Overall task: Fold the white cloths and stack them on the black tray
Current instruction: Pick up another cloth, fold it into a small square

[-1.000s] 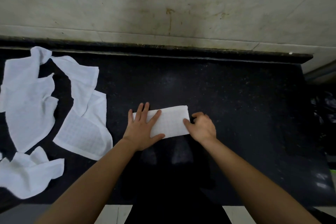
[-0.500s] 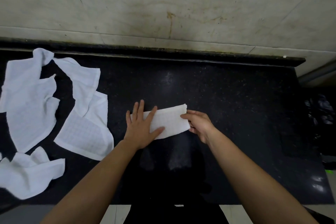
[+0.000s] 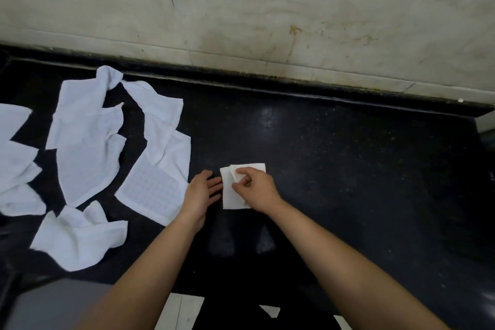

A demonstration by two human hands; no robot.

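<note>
One cloth (image 3: 231,199) nearly folded at centre, pinched by right hand (image 3: 254,186); left hand (image 3: 201,191) flat beside. At left, loose cloths (image 3: 83,147) unfolded; nothing stacked.

The left hand (image 3: 202,191) and the right hand (image 3: 257,190) are bare. The left arm (image 3: 150,270) and the right arm (image 3: 334,257) are bare too, as far as they show. A dark patch low between them may be clothes; I cannot tell.
</note>
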